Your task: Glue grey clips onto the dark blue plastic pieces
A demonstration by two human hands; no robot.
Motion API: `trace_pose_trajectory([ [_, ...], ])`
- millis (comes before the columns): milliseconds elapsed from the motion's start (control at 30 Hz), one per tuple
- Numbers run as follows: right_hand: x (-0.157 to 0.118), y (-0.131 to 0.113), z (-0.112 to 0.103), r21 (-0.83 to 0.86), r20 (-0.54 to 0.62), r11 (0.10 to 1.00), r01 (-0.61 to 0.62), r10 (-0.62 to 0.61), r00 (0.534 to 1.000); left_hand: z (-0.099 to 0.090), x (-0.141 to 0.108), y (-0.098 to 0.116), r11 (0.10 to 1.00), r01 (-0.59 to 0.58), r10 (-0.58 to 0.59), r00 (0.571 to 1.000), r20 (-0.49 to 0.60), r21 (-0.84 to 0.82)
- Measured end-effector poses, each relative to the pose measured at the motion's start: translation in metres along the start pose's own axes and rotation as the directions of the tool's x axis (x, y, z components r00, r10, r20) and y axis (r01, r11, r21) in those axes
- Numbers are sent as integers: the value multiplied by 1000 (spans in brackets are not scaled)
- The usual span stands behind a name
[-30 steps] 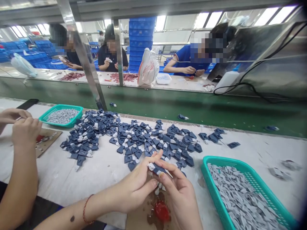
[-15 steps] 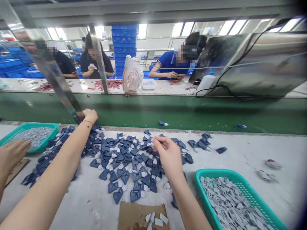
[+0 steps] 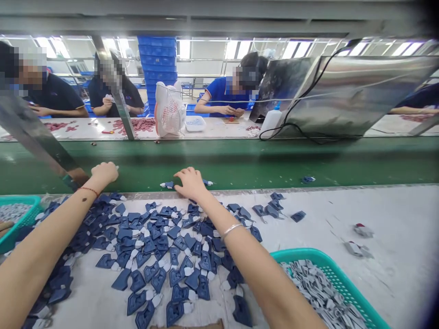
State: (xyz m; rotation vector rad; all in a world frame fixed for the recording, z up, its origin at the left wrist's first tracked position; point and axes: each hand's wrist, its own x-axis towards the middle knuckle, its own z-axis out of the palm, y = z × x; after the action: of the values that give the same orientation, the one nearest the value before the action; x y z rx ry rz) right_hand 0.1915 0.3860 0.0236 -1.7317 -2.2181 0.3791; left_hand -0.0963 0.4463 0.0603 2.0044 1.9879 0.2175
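Note:
My left hand (image 3: 104, 175) is closed over the green conveyor belt (image 3: 240, 164), by the foot of a metal post. A small pale tip shows at its fingers; the rest of what they hold is hidden. Above the belt's near edge, my right hand (image 3: 190, 183) has its fingers apart and curved downward. Close to its thumb lies a dark blue piece with white ends (image 3: 167, 185), and another blue-and-white piece (image 3: 207, 182) is on its other side. Below both arms spreads a pile of dark blue plastic pieces (image 3: 149, 244), many with white tabs.
A teal basket of grey parts (image 3: 322, 256) stands at lower right, another teal basket (image 3: 34, 205) at left with part of someone's hand. The slanting metal post (image 3: 65, 157) rises near my left hand. Across the belt, several people sit with reddish pieces (image 3: 137, 125).
My right hand has left the pile, reached forward to the belt and spread its fingers. My left hand is now farther over the belt. The view has shifted right.

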Motion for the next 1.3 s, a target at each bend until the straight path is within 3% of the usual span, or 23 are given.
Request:
trace_pose_trajectory([
  [67,-4,16,-9,-74,9,996,-45,46,999,3,-2,19,1000,-24,23,998,51,15],
  [133,-7,31,-16,-125,46,988,-92,98,994,13,-13,43,991,-120,127,985,117,-63],
  [233,-14,46,-25,-145,107,986,-84,100,989,42,-48,77,936,-288,328,922,204,-204],
  [333,-31,52,-33,-125,118,992,-32,47,992,70,-91,96,847,-396,473,866,162,-354],
  [433,-59,52,-38,-92,151,995,38,-24,988,86,-124,100,755,-451,528,849,31,-476],
  [533,-91,46,-35,-58,170,993,104,-92,981,90,-135,97,694,-494,568,822,-23,-524],
  [667,-121,32,-28,-26,146,991,134,-129,981,91,-134,94,677,-582,655,756,7,-450],
  [833,-162,26,-45,23,47,994,103,-104,993,92,-146,89,704,-645,659,749,-67,-297],
  [933,-211,40,-69,39,-36,998,41,-40,999,92,-160,83,705,-670,664,739,-112,-233],
  [1100,-303,85,-102,-17,-125,987,-159,156,980,98,-175,85,675,-715,704,698,-129,-182],
  [1200,-332,103,-100,-68,-57,983,-172,168,984,105,-178,101,648,-743,730,669,-140,-168],
  [1300,-340,109,-88,-111,24,985,-133,136,990,112,-183,121,617,-771,760,636,-135,-160],
])
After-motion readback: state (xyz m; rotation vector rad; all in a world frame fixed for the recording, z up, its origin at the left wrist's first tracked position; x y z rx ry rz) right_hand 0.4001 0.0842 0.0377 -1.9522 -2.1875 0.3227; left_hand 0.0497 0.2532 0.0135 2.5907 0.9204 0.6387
